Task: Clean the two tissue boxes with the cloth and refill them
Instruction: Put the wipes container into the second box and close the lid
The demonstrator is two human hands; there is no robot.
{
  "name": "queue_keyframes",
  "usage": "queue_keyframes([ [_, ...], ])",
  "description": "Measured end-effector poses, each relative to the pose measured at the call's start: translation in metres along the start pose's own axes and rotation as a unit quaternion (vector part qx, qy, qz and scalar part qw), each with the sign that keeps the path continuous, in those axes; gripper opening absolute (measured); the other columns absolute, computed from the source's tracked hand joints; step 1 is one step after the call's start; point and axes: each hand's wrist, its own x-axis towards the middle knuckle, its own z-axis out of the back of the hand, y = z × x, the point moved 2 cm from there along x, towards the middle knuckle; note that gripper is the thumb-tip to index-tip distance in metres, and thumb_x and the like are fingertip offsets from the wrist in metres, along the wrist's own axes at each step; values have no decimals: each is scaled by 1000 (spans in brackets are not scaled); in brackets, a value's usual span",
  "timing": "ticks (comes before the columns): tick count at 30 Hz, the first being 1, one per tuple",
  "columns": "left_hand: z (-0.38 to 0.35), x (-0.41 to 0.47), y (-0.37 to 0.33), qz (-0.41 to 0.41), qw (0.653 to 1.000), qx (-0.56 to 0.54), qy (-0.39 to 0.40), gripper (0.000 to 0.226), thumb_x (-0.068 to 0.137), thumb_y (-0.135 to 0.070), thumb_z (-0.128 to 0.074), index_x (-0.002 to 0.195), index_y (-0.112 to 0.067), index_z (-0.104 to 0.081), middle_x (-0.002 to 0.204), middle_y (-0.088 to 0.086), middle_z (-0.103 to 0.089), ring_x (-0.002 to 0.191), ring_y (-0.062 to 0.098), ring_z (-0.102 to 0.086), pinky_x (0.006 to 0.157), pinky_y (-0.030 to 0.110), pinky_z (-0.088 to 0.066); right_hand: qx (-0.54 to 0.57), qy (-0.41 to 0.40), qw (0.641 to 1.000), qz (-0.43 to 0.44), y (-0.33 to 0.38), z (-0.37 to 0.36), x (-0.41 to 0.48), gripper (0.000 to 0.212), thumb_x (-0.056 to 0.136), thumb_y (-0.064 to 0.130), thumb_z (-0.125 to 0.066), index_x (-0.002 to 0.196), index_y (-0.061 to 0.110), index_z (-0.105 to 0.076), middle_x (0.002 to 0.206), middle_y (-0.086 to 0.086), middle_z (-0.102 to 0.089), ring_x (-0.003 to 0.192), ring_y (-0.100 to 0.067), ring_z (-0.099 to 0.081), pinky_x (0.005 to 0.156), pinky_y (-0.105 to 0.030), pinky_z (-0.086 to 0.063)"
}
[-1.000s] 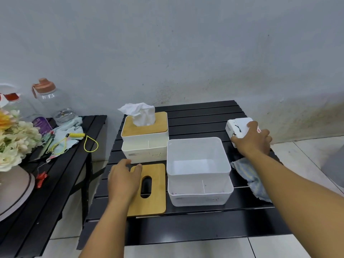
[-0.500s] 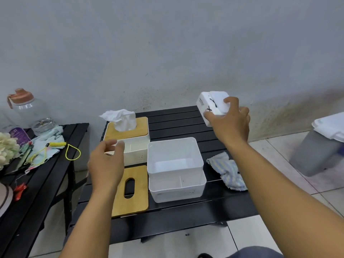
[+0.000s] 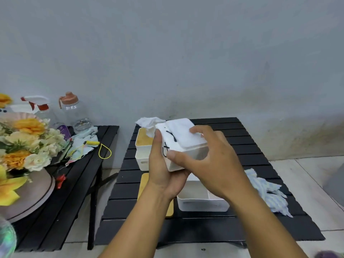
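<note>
Both hands hold a white tissue pack [image 3: 181, 141] with black marks above the black slatted table [image 3: 247, 146]. My left hand [image 3: 162, 164] grips its left end from below. My right hand [image 3: 210, 161] grips its right side, thumb on the front, fingers over the top. Under my hands sits an open white tissue box [image 3: 201, 201], partly hidden. Its bamboo lid [image 3: 144, 183] lies flat to its left. Behind stands a second white tissue box [image 3: 143, 155] with a bamboo lid and a tissue [image 3: 149, 123] poking out. A striped cloth [image 3: 268, 192] lies crumpled at the table's right.
A second black table [image 3: 55, 211] stands to the left with artificial flowers [image 3: 24, 146], a spray bottle [image 3: 40, 107], a clear jug with an orange cap [image 3: 72, 110], a pale rag [image 3: 83, 144] and a yellow cord [image 3: 104, 151]. A grey wall rises behind. Tiled floor lies to the right.
My right hand lifted the tissue pack from the table's far right and brought it in over the open box. My left hand left the bamboo lid and took hold of the pack.
</note>
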Motion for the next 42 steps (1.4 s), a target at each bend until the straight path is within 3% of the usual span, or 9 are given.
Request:
queue_keyframes([
  [3, 10, -1, -4, 4, 999, -12, 36, 68, 98, -68, -42, 143, -21, -60, 135, 17, -65, 115, 39, -65, 101, 57, -46, 59, 55, 996, 30, -10, 31, 7, 56, 63, 72, -73, 113, 53, -58, 105, 19, -63, 97, 2, -60, 81, -25, -49],
  [8, 19, -6, -5, 48, 994, -8, 96, 66, 88, -65, -59, 137, -22, -65, 134, 15, -62, 114, 37, -64, 99, 62, -46, 142, -34, 987, 70, -23, 65, 14, 42, 69, 57, -73, 108, 42, -69, 100, 8, -71, 91, -16, -67, 87, -42, -56],
  [17, 22, -11, 0, 47, 991, 21, 119, 80, 65, -58, -89, 134, -22, -70, 135, 15, -67, 116, 38, -68, 96, 62, -54, 52, -5, 999, 5, -13, 35, 11, 21, 77, 47, -76, 93, 34, -74, 84, 17, -72, 76, -7, -66, 73, -37, -59],
  [19, 23, -11, -2, 74, 991, 20, 112, 80, 68, -59, -86, 136, -21, -68, 134, 16, -67, 114, 39, -68, 93, 61, -55, 29, 5, 1000, -3, -15, 29, 11, 12, 84, 34, -71, 96, 36, -74, 84, 18, -72, 78, -6, -67, 77, -42, -59],
  [21, 25, -10, -8, 123, 985, 4, 124, 82, 78, -60, -77, 146, -18, -57, 136, 20, -62, 111, 43, -65, 89, 60, -54, -3, 44, 999, 17, -16, 32, 11, 36, 87, 22, -63, 112, 47, -67, 100, 20, -70, 88, -3, -66, 81, -37, -57],
  [26, 36, -11, -15, 241, 956, -3, 170, 72, 92, -64, -55, 147, -17, -52, 132, 23, -55, 96, 46, -65, 82, 52, -52, -8, 204, 974, 102, -17, 39, 6, 62, 77, 46, -75, 126, 70, -47, 151, 40, -21, 134, 19, -28, 105, -21, -33],
  [30, 40, -11, -9, 271, 948, -21, 167, 87, 91, -81, -41, 150, -18, -49, 136, 24, -57, 107, 53, -62, 83, 51, -56, 122, 205, 967, 92, -29, 29, 10, 44, 64, 41, -81, 108, 45, -75, 133, 33, -56, 124, 11, -51, 99, -17, -46],
  [38, 32, -5, 3, 125, 989, 62, 52, 138, 52, -109, -16, 144, -16, -60, 138, 31, -60, 117, 55, -63, 89, 62, -57, 142, 27, 989, 25, -38, 10, 21, 33, 78, 57, -67, 102, 38, -77, 97, 25, -74, 91, 2, -69, 83, -27, -58],
  [42, 27, -5, 10, 17, 985, 165, 48, 133, 43, -99, -64, 153, -26, -46, 151, 14, -55, 136, 39, -56, 99, 72, -49, 130, -34, 990, 33, -34, 3, 19, 10, 86, 47, -70, 91, 40, -77, 88, 29, -73, 85, 8, -67, 71, -12, -53],
])
